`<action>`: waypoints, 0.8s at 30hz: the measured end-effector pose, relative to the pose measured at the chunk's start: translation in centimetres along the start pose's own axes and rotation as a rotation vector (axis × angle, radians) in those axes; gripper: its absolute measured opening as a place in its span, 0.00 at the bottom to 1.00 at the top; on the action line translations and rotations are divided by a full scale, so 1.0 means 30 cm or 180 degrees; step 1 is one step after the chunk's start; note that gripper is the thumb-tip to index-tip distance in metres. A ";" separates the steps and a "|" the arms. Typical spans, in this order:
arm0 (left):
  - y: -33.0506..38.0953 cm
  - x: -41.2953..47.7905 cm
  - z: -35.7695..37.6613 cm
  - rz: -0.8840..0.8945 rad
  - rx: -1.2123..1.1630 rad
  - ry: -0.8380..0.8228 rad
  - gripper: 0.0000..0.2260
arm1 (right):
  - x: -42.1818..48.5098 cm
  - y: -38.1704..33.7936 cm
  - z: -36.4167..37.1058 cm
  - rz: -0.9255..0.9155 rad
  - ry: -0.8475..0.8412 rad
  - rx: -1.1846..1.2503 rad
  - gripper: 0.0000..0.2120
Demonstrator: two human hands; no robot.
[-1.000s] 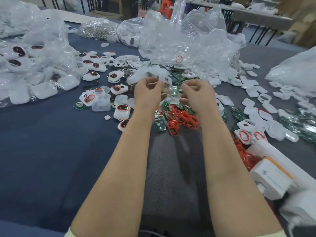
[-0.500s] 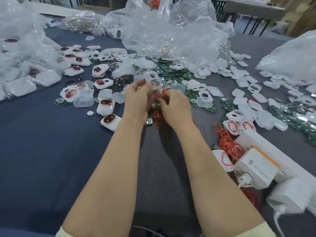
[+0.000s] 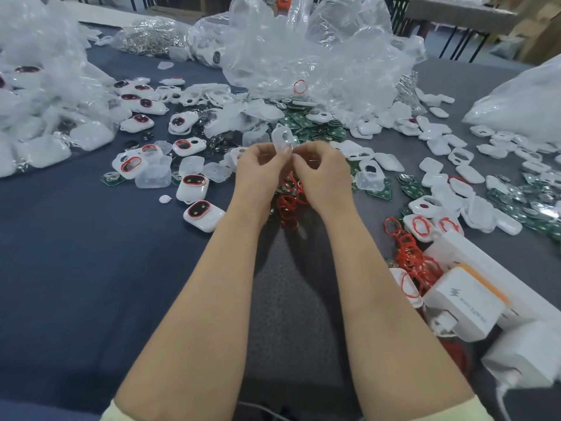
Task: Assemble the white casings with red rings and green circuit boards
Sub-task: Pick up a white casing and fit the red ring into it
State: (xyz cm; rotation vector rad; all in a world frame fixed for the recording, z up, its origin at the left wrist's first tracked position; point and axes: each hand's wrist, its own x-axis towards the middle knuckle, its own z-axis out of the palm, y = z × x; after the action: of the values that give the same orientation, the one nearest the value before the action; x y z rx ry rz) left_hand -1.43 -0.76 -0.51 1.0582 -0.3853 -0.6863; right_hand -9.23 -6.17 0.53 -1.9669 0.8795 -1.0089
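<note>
Head view of a bench assembly station. The left hand (image 3: 260, 169) pinches a white casing (image 3: 282, 138) between thumb and fingertips and holds it upright above the table (image 3: 76, 253), its oval opening facing the camera. The right hand (image 3: 322, 174) lies just beside the left, its fingers curled inward so that the fingertips meet the lower edge of the casing; whether they grasp the casing or something smaller cannot be told. Directly under both hands lies a heap of red rings (image 3: 288, 205), and a second tangle of rings (image 3: 409, 257) lies near the right forearm. Green circuit boards (image 3: 305, 122) are strewn behind the hands, at the foot of a large crumpled clear plastic bag (image 3: 318, 56). To the left, two closed casings fitted with red rings (image 3: 202, 213) rest flat on the dark blue cloth, with more of the same kind beyond them. Loose casing shells (image 3: 440, 147) are scattered across the right half of the table. A white charger block (image 3: 464, 302) stands at the lower right, touching the ring tangle
</note>
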 end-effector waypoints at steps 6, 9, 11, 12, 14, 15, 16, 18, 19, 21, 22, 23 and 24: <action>-0.005 0.003 -0.003 -0.0071 -0.0122 -0.0081 0.03 | -0.014 -0.008 0.001 -0.0158 0.0379 0.0142 0.06; -0.010 -0.004 0.007 -0.0098 0.0125 0.0004 0.08 | -0.013 -0.010 0.001 -0.0150 0.0489 0.0216 0.07; -0.011 -0.005 0.007 -0.0153 0.0282 0.0123 0.10 | -0.015 -0.011 0.005 -0.0152 0.0483 0.0237 0.06; -0.010 -0.004 0.005 -0.0169 0.0314 0.0171 0.10 | -0.018 -0.014 0.006 -0.0153 0.0478 0.0276 0.06; -0.005 -0.002 0.001 -0.0182 0.0247 0.0218 0.08 | -0.021 -0.020 0.004 -0.0164 0.0408 0.0442 0.05; 0.000 -0.002 -0.001 -0.0186 0.0169 0.0229 0.06 | -0.023 -0.023 0.002 -0.0186 0.0307 0.0560 0.05; 0.005 -0.002 -0.004 -0.0194 0.0081 0.0253 0.05 | -0.024 -0.026 0.000 -0.0216 0.0165 0.0664 0.06; 0.011 -0.001 -0.009 -0.0209 -0.0085 0.0317 0.06 | -0.029 -0.029 -0.002 -0.0325 -0.0133 0.0663 0.06; 0.013 -0.001 -0.010 -0.0211 -0.0109 0.0362 0.06 | -0.031 -0.031 -0.002 -0.0406 -0.0210 0.0552 0.06; 0.012 -0.004 -0.008 -0.0201 0.0017 0.0424 0.04 | -0.032 -0.035 -0.003 -0.0524 -0.0203 0.0380 0.07; 0.011 -0.005 -0.007 -0.0192 0.0145 0.0441 0.04 | -0.032 -0.036 -0.005 -0.0543 -0.0188 0.0371 0.09; 0.009 -0.006 -0.006 -0.0175 0.0283 0.0440 0.05 | -0.030 -0.037 -0.008 -0.0561 -0.0198 0.0376 0.12; 0.007 -0.005 -0.006 -0.0148 0.0414 0.0430 0.06 | -0.029 -0.036 -0.012 -0.0593 -0.0234 0.0345 0.14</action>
State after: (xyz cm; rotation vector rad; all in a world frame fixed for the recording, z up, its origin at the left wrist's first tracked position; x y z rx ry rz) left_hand -1.36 -0.48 -0.38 1.2331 -0.2923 -0.6334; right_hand -9.67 -5.04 1.29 -2.0071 0.5972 -1.0589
